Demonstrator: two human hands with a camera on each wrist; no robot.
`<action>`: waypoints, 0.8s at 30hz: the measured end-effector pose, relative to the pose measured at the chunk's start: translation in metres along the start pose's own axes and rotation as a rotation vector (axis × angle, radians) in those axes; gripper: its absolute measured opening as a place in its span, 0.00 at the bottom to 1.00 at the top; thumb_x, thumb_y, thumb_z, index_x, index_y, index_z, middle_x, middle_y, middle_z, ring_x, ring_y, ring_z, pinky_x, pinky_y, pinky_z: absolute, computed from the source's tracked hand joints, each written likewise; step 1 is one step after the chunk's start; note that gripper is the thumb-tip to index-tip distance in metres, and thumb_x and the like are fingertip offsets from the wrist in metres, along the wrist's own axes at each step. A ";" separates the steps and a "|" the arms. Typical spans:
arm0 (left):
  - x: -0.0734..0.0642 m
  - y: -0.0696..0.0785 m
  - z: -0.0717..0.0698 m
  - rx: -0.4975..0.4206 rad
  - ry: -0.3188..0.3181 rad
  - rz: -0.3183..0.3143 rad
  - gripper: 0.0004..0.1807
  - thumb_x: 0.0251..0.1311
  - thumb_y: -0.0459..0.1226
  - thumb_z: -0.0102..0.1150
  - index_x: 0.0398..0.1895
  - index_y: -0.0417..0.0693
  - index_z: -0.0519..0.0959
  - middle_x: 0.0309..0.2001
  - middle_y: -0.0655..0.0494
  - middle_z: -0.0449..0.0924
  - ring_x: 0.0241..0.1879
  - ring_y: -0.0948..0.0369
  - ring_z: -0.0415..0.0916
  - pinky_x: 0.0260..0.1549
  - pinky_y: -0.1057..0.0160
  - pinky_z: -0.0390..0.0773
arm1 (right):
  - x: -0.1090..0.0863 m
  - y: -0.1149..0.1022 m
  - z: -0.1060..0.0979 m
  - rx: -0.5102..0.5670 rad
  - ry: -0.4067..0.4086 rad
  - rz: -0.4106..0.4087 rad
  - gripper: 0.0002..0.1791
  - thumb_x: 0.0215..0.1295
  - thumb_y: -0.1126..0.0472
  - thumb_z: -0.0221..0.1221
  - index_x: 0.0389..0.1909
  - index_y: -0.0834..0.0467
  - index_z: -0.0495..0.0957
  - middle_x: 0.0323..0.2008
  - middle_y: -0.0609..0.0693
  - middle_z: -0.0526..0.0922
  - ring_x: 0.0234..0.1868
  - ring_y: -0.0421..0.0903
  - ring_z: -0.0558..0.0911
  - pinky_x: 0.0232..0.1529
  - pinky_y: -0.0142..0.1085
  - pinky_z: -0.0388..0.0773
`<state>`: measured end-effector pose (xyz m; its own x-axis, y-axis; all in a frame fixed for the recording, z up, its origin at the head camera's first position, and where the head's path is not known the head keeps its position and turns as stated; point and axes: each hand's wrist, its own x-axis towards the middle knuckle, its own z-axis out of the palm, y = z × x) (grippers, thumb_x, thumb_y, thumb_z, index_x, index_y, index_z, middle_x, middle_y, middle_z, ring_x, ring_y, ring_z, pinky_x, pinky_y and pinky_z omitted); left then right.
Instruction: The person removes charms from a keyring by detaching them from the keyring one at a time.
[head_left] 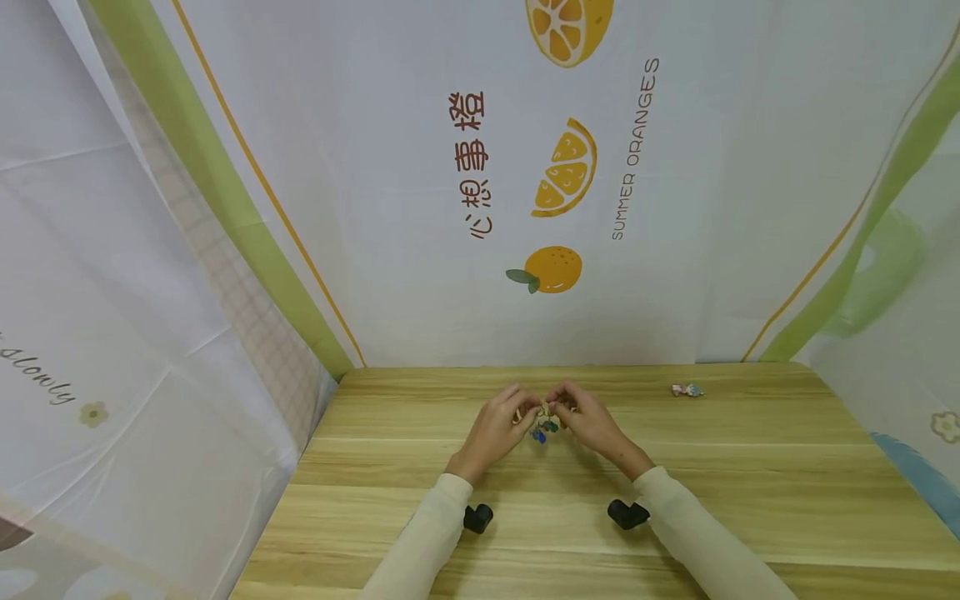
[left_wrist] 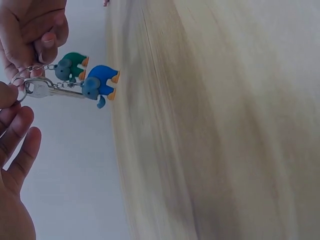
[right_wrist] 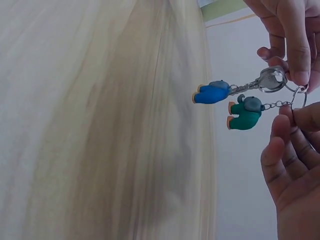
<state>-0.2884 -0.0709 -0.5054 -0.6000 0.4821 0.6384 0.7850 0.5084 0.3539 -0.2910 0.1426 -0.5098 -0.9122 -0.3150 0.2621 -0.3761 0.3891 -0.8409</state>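
Observation:
Above the wooden table, my left hand [head_left: 494, 427] and right hand [head_left: 591, 422] meet at a metal split ring [right_wrist: 305, 98]. Thumb and fingers of each hand pinch the ring, from opposite sides. A silver key [left_wrist: 41, 88] hangs on it. So do two elephant charms on short chains: a blue elephant charm [left_wrist: 103, 79] with orange feet and a green elephant charm [right_wrist: 246, 119] with a grey head. The blue charm overlaps the key's blade in the left wrist view. Fingertips partly cover the ring in all views.
The wooden table [head_left: 360, 500] ends at a white curtain [head_left: 405, 317] printed with oranges. A small pink-and-blue item [head_left: 687, 390] lies near the table's back right. Black wrist mounts [head_left: 478, 518] show under the cream sleeves [head_left: 427, 533].

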 end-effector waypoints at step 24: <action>0.001 0.003 0.001 -0.016 -0.008 -0.013 0.05 0.71 0.31 0.67 0.46 0.45 0.87 0.43 0.55 0.83 0.35 0.64 0.80 0.35 0.72 0.82 | -0.002 0.000 -0.002 0.030 0.022 -0.062 0.06 0.78 0.65 0.60 0.51 0.60 0.80 0.42 0.54 0.87 0.33 0.47 0.83 0.34 0.43 0.85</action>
<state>-0.2870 -0.0685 -0.5047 -0.6112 0.4814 0.6282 0.7796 0.5029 0.3732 -0.2895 0.1449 -0.5097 -0.8905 -0.3187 0.3245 -0.4276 0.3433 -0.8363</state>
